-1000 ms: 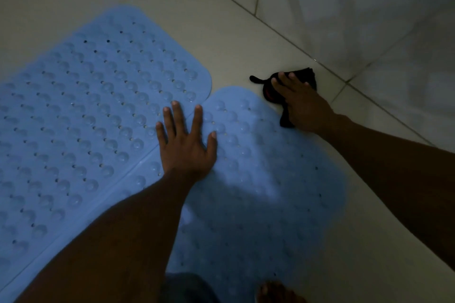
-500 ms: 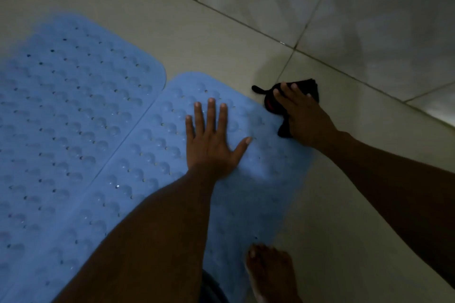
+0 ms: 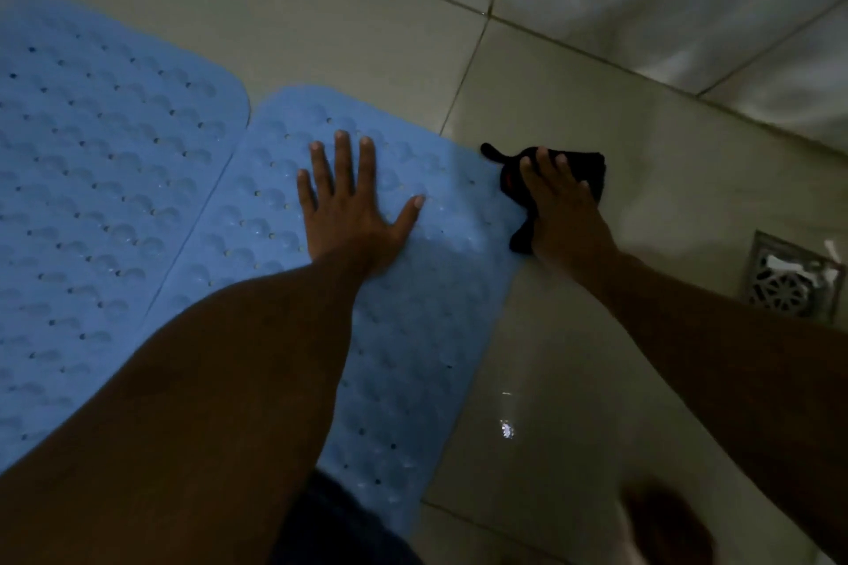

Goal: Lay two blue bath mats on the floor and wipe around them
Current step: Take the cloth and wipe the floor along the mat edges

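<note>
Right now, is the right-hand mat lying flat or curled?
Flat: the right mat lies spread on the floor, left hand pressing it.

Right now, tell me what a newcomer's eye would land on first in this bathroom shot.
Two blue bath mats dominate: the left mat and the right mat lie edge to edge on the tiled floor. The left hand presses flat on the right mat, while the right hand holds a black cloth down at that mat's far right corner. A metal floor drain sits at the right edge.
</note>
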Demonstrator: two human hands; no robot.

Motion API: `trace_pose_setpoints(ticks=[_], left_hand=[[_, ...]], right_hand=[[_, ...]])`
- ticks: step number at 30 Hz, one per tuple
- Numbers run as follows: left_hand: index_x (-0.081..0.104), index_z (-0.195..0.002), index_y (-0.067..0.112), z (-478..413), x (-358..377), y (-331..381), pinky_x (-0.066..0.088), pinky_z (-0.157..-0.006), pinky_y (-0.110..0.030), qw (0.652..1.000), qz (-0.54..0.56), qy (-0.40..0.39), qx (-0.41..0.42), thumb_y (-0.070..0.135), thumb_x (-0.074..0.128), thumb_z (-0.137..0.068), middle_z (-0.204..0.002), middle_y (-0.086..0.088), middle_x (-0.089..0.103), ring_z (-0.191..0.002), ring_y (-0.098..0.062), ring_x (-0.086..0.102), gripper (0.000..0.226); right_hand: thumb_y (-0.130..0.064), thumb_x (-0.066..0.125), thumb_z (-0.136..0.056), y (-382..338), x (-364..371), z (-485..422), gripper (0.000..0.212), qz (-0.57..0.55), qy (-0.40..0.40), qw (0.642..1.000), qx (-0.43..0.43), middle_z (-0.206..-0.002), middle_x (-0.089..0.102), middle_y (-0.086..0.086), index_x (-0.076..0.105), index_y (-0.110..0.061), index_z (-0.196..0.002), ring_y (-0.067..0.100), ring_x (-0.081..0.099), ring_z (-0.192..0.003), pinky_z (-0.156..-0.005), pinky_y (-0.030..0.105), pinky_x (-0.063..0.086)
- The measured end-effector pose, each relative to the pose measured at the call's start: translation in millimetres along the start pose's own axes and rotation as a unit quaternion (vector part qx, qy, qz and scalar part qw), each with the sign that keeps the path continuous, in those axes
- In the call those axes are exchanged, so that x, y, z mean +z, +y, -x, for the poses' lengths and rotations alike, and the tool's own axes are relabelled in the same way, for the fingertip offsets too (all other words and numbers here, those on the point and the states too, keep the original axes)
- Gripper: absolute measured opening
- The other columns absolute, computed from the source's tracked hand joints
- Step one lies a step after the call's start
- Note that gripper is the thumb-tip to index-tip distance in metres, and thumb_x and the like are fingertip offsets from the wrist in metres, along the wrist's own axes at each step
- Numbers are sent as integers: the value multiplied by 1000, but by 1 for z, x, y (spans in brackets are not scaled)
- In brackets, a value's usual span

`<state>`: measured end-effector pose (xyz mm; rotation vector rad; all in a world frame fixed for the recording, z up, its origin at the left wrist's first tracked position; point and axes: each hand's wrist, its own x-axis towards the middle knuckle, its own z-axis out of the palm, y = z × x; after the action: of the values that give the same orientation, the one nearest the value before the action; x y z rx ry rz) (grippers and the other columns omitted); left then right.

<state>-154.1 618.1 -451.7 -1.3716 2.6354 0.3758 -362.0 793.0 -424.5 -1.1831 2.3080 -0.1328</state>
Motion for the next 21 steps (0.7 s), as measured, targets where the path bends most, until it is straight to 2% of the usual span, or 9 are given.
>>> trace_pose_setpoints(ticks=[3, 8, 12, 13, 15, 17, 21], left_hand=[[-10, -161, 30, -1, 5, -3, -2, -124, -55, 1000, -8, 21, -6, 90, 14, -84, -169, -1, -17, -154, -30, -20, 100], [-12, -161, 28, 0, 6, -4, -2, -124, -57, 1000, -27, 16, 3, 90, 10, -84, -169, -2, -19, -154, -30, -20, 101], [-11, -161, 29, -5, 5, -5, -4, -123, -58, 999, -32, 11, 3, 93, 11, -81, -169, -3, -17, -155, -32, -18, 104], [-10, -161, 29, -6, 4, -5, -4, -123, -58, 1000, -30, 4, 1, 93, 13, -81, -170, -3, -16, -155, -33, -17, 105], [-10, -161, 31, -5, -3, -1, -4, -123, -59, 1000, -9, -17, 2, 94, 17, -80, -170, -3, -16, -155, -33, -17, 106], [-11, -160, 32, -10, 2, -5, -5, -123, -58, 1000, -14, -4, 1, 95, 18, -80, -169, -1, -18, -155, -32, -18, 106], [-14, -159, 33, -9, 3, -8, -9, -122, -56, 999, -28, -19, 8, 97, 14, -77, -168, 0, -21, -154, -32, -22, 108]], right_hand=[[-21, 62, -94, 2, 17, 8, 83, 4, 51, 999, -7, -169, 4, 9, 12, -14, -160, 30, -2, -156, -123, 55, 3], [-17, 46, -95, 0, 37, 8, 68, 41, 155, 987, -19, -166, 21, 14, 24, -12, -159, 33, 13, -155, -123, 56, 12], [-26, 26, -88, 5, 33, 7, 73, 45, 138, 989, -31, -166, 20, 16, 24, -9, -158, 35, 14, -154, -122, 56, 11], [-27, 27, -90, 4, 30, 7, 72, 43, 127, 990, -38, -166, 18, 17, 22, -8, -159, 36, 12, -155, -122, 57, 10], [-23, 43, -95, 4, 23, 9, 71, 44, 89, 994, -39, -167, 13, 16, 18, -9, -160, 35, 8, -155, -122, 57, 8], [-19, 53, -91, 6, 29, 5, 77, 52, 108, 992, -31, -167, 15, 16, 18, -9, -160, 36, 10, -155, -121, 58, 11], [-20, 42, -80, 0, 39, 0, 80, 46, 154, 987, -22, -165, 22, 16, 26, -9, -158, 37, 17, -154, -121, 59, 13]])
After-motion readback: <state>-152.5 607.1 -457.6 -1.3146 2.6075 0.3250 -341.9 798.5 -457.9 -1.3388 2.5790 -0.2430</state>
